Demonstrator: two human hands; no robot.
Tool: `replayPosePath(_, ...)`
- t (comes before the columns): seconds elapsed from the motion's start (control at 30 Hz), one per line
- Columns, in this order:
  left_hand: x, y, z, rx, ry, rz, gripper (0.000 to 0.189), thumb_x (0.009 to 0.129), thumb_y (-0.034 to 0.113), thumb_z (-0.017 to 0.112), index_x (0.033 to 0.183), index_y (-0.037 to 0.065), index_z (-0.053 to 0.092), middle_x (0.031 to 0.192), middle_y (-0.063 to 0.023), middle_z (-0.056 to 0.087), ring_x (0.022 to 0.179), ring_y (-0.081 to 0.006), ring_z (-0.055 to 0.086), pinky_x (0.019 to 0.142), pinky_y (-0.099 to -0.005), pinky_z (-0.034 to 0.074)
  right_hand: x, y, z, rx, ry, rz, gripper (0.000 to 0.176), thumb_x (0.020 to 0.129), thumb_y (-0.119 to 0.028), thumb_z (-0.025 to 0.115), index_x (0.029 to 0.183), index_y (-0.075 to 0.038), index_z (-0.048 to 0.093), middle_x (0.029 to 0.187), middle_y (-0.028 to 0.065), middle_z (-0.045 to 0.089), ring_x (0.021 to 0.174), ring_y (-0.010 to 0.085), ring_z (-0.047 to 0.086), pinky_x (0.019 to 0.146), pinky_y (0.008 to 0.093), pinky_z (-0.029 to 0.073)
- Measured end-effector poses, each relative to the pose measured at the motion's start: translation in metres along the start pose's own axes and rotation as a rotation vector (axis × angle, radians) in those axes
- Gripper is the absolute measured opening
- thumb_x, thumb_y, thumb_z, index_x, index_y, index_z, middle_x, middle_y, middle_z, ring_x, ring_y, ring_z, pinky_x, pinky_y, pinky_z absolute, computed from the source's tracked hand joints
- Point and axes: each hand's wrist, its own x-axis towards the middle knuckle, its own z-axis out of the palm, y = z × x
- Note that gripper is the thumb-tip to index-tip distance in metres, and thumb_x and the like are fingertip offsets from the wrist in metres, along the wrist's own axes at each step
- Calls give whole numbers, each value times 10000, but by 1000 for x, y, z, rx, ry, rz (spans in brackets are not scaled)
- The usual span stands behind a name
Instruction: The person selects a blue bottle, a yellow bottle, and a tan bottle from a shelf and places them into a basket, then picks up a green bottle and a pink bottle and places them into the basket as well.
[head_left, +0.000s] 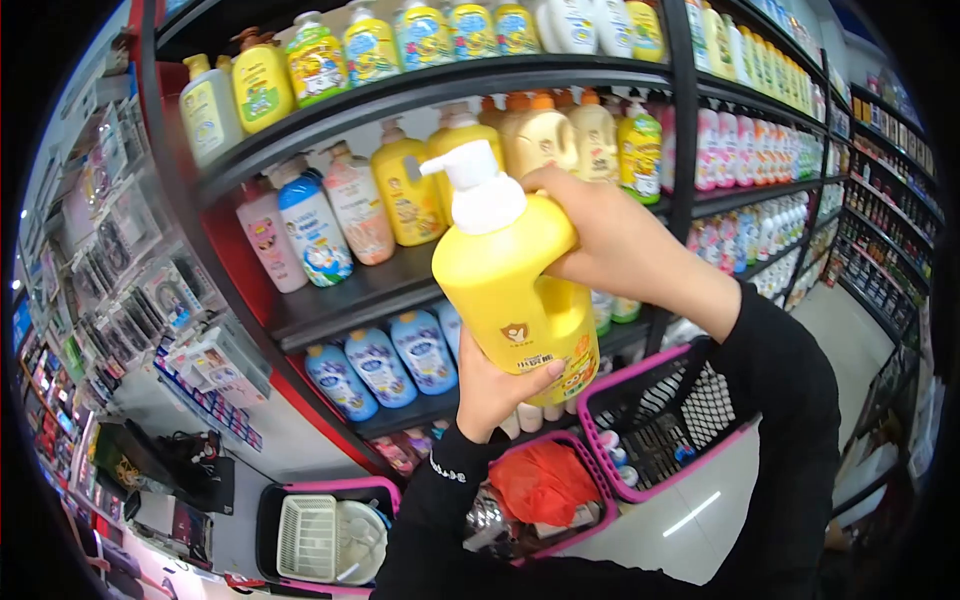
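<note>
A large yellow pump bottle [500,285] with a white pump head is held up in front of the shelves, tilted slightly. My right hand [618,232] grips its upper right side, with the fingers wrapped round the handle. Under its lower left part, my left hand [497,388] supports it, the thumb lying across the front near the label. Behind the bottle, a yellow pump bottle [408,185] and a blue-and-white bottle [313,225] stand on the middle shelf [350,300].
Baskets with pink rims stand on the floor: one with a red plastic bag [545,483], a black mesh basket [655,425] with small items, and one holding a white plastic basket [306,540]. Blue bottles [380,368] line the lower shelf. Packaged goods [140,290] hang at left.
</note>
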Motion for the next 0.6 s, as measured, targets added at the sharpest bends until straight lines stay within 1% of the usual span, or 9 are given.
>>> replayPosePath(0.07,-13,8,35,-45,-31,-52,690,566,152,777,1102,12,365,1031,-93,500,945,-177,514,814,-313,427,-30,10,-19,6,22,-11,444,633,-88,665,1025,-35,462,927,151,567,873,304,561,741,330,445)
replayPosePath(0.13,-25,9,70,-74,-85,-14,693,565,145,774,1108,15,364,1035,-91,501,953,-178,512,819,-314,424,-60,15,-42,216,22,26,471,632,-91,680,1043,-27,457,939,136,561,884,255,563,753,311,439)
replayPosePath(0.17,-32,13,89,-108,-96,-41,690,563,148,773,1108,18,369,1036,-88,501,955,-178,510,825,-315,420,-78,16,-54,175,27,41,489,639,-103,693,1059,-25,455,972,110,549,917,194,545,778,291,430)
replayPosePath(0.3,-60,14,156,-112,-150,-35,697,555,160,777,1112,15,386,1046,-95,503,966,-185,509,833,-316,416,-141,23,-94,373,-13,169,521,635,-118,706,1082,-36,451,1005,79,534,958,151,515,829,286,413)
replayPosePath(0.33,-67,16,170,-122,-158,-52,697,555,160,777,1112,15,386,1046,-95,503,966,-185,509,833,-316,416,-156,24,-102,374,-15,190,521,635,-118,706,1082,-36,451,1005,79,534,958,151,515,829,286,413)
replayPosePath(0.4,-76,21,197,-156,-280,-97,733,552,163,779,1139,13,366,1075,-102,493,990,-189,501,839,-318,414,-183,28,-118,394,12,220,516,600,-81,655,1071,-8,455,1007,120,535,957,218,524,836,304,408)
replayPosePath(0.53,-98,13,240,-106,-357,-148,802,546,169,784,1179,14,315,1136,-109,458,1043,-204,471,883,-335,383,-230,38,-149,386,-41,286,601,556,-75,640,1121,-30,437,1035,111,521,990,220,506,871,301,387)
replayPosePath(0.57,-101,13,251,-242,-380,-230,856,534,185,793,1203,12,288,1164,-116,438,1075,-215,448,912,-346,356,-239,38,-156,443,-77,336,642,528,-66,641,1133,-34,429,1049,102,512,1002,213,498,879,304,381)
replayPosePath(0.6,-106,10,260,-245,-376,-247,856,534,185,793,1203,12,288,1164,-116,438,1075,-215,448,912,-346,356,-250,42,-158,452,-85,349,642,528,-66,641,1133,-34,429,1049,102,512,1002,213,498,879,304,381)
